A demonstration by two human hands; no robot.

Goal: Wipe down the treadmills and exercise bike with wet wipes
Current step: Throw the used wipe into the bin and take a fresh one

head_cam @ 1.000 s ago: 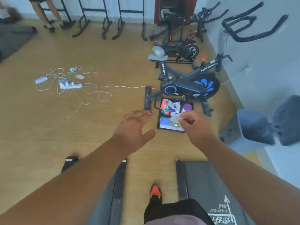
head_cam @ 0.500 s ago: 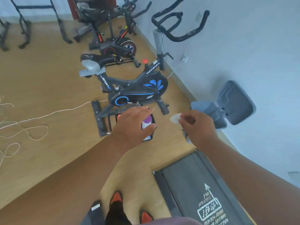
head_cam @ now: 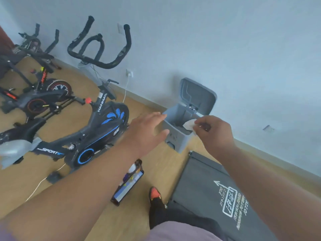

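Head view: right hand (head_cam: 212,130) fingers pinch wipe (head_cam: 188,124) over bin (head_cam: 180,134); left hand (head_cam: 145,130) spread.

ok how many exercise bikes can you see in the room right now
2. The blue-trimmed exercise bike stands nearest, left of the open grey bin, handlebars toward the wall. The red-trimmed bike stands behind it at far left, partly cut off by the frame edge; more may sit out of view.

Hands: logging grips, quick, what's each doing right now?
Left hand: open, holding nothing.
Right hand: pinching a white wipe over the open bin.
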